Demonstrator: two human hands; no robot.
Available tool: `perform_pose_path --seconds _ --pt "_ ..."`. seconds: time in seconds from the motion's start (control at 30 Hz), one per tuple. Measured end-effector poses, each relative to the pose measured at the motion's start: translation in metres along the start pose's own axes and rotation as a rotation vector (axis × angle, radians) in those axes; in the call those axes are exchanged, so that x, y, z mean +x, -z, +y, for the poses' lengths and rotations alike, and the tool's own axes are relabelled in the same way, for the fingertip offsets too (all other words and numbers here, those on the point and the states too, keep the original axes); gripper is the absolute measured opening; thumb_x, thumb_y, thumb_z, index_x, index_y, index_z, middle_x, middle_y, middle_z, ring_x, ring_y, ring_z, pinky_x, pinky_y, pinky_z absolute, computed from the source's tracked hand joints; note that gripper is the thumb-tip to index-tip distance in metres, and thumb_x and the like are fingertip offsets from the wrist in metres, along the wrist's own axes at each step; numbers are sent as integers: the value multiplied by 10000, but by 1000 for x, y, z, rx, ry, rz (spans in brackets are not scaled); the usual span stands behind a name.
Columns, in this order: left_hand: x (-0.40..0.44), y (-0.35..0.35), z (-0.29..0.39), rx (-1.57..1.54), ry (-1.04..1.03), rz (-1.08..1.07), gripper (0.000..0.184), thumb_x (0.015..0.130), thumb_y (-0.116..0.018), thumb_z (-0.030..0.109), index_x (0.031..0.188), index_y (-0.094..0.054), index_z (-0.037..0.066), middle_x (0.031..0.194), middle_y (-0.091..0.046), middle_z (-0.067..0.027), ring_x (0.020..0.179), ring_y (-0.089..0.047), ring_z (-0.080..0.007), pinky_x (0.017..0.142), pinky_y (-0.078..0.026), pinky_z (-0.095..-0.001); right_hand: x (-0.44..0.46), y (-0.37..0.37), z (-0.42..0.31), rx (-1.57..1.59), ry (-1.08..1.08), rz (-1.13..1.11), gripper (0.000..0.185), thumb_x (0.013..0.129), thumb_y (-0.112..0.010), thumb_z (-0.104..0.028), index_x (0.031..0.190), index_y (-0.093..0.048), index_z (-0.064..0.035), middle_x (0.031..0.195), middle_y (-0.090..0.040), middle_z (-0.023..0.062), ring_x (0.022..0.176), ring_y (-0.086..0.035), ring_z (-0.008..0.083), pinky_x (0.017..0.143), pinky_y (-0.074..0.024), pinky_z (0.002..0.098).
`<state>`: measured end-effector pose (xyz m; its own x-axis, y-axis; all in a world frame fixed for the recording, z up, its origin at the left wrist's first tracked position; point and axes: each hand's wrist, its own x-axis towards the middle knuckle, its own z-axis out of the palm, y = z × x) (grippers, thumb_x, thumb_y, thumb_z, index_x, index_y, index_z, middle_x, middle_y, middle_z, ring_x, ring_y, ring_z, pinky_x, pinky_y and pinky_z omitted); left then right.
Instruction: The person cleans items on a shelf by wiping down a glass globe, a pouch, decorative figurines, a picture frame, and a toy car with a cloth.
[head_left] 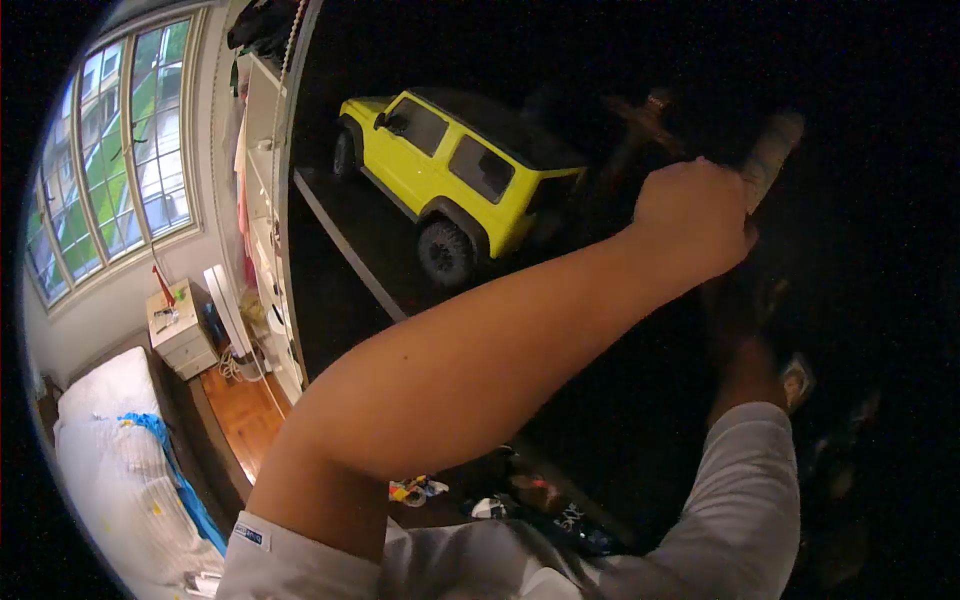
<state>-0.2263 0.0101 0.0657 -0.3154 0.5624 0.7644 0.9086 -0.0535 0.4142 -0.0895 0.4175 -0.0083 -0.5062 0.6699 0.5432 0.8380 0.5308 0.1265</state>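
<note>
My left arm reaches across the view to the upper right. Its hand (692,218) is closed in a fist, with a pale, cylinder-shaped thing (773,160) sticking up from its far side; what kind of thing it is stays unclear in the dark. My right arm rises from a grey sleeve (745,470) into deep shadow below the left fist. The right hand's fingers do not show. Left of my fist stands a yellow boxy off-road car (450,160) with a black roof and knobbly tyres, apparently a model. My left hand is apart from it.
A window (120,150), a small bedside cabinet (183,330) and a bed with white bedding (110,420) are at the left. Open shelves (265,190) stand beside the dark area. Colourful small items (415,490) lie low in the middle. Much of the right is too dark to read.
</note>
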Motion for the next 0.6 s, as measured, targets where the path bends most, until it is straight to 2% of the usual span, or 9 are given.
perform_pose_path --seconds 0.13,0.33,0.37,0.47,0.53,0.57,0.6 --pt "-2 -2 -2 -13 -65 80 346 656 -640 299 780 -630 -25 729 -623 -185 710 -627 -310 679 -514 -391 4 13 -27 87 182 -114 373 873 -420 -227 1208 -413 -65 1159 -489 100 1049 -471 199 918 -358 343" --pt "2 -6 -6 3 -47 121 345 662 -636 306 798 -634 -12 767 -626 -185 744 -628 -299 710 -508 -392 2 25 -87 367 462 -344 371 880 -402 -219 1215 -402 -61 1176 -479 98 1063 -463 198 928 -350 343" --pt "1 -4 -5 15 -33 81 350 674 -629 304 850 -624 1 794 -626 -172 765 -625 -287 704 -507 -381 1 25 -94 424 495 -378 370 881 -399 -217 1216 -400 -60 1178 -477 97 1065 -462 198 930 -349 343" --pt "0 7 -4 31 6 18 376 703 -609 302 960 -603 28 854 -627 -147 812 -619 -267 696 -503 -361 -9 23 -110 790 459 -551 369 884 -389 -213 1219 -394 -58 1187 -472 96 1073 -458 198 935 -345 343" --pt "-1 9 -5 11 33 34 379 714 -600 306 973 -600 29 863 -626 -151 819 -617 -274 707 -502 -363 -12 14 -116 1290 285 -778 368 887 -383 -210 1221 -390 -56 1193 -468 95 1078 -456 198 938 -342 343" --pt "-1 7 -8 7 22 71 378 704 -600 328 916 -612 16 843 -623 -172 806 -616 -292 713 -501 -376 -16 8 -119 1566 137 -875 368 888 -380 -209 1222 -388 -56 1196 -467 95 1080 -455 198 940 -341 343" --pt "-1 4 -11 1 11 106 386 694 -600 351 860 -623 2 823 -620 -193 793 -615 -310 720 -500 -389 -19 7 -120 1669 88 -903 367 889 -377 -207 1223 -386 -55 1198 -465 95 1082 -453 198 942 -339 343"
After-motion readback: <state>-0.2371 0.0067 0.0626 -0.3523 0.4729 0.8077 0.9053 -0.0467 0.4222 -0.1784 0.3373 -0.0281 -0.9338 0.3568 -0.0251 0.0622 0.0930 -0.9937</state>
